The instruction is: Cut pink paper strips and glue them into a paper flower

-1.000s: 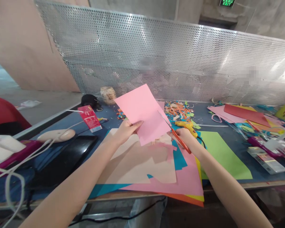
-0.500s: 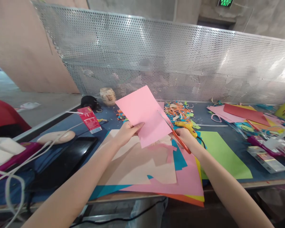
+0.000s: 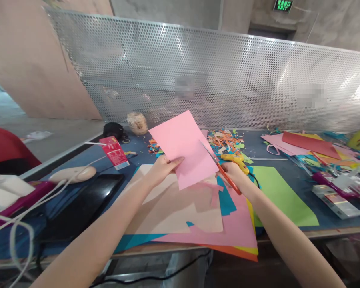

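Observation:
Between the thumb and fingers of my left hand [image 3: 166, 168] is the lower left edge of a pink paper sheet [image 3: 183, 144], tilted up above the table. My right hand [image 3: 231, 173] is closed on orange-handled scissors [image 3: 230, 178]. One blade shows across the right side of the pink sheet, pointing up and left; the other is hidden behind it. Beneath both hands lies a stack of coloured paper with a cream sheet [image 3: 174, 212] on top. A narrow pink paper scrap [image 3: 215, 195] rests on that sheet.
A yellow glue gun [image 3: 235, 161] lies just beyond my right hand, near a heap of paper clippings [image 3: 226, 140]. Green paper [image 3: 280, 196] is at the right. To the left are a black tablet-like slab [image 3: 84, 206], a red carton [image 3: 115, 153] and white cables. A perforated metal screen [image 3: 216, 72] borders the back.
The pink sheet and my left hand have shifted slightly right and down in the picture. The scissors stay at the sheet's right side, in nearly the same place.

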{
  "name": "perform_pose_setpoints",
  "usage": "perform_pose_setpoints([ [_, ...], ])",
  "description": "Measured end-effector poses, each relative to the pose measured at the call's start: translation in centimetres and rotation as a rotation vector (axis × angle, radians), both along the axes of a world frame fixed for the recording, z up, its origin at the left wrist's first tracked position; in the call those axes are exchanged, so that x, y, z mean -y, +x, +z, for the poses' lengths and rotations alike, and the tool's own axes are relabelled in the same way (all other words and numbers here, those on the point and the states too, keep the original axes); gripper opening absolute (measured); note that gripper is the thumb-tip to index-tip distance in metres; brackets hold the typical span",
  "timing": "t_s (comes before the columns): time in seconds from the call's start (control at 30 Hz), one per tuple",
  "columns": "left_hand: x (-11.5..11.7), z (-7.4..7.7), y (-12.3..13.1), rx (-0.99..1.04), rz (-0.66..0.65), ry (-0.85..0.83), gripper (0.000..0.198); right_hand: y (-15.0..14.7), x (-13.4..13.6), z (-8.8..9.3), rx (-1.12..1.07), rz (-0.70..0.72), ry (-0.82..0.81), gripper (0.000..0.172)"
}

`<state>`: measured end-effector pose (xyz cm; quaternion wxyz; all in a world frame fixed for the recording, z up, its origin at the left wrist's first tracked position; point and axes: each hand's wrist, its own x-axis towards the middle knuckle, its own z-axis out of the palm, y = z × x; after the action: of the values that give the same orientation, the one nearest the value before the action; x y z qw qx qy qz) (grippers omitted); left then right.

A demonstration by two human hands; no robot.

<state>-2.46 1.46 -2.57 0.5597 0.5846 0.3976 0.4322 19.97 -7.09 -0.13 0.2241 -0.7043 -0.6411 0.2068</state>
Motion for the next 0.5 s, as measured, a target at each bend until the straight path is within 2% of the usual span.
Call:
perform_pose_setpoints([
  [0.33, 0.34, 0.32, 0.29, -0.013, -0.024, 0.016, 0.052, -0.13, -0.37, -0.4, 0.038, -0.029, -0.027, 0.032],
  [0.5, 0.31, 0.1, 0.34, -0.013, -0.03, 0.03, 0.05, -0.18, -0.18, -0.38, 0.022, -0.033, -0.007, 0.027],
])
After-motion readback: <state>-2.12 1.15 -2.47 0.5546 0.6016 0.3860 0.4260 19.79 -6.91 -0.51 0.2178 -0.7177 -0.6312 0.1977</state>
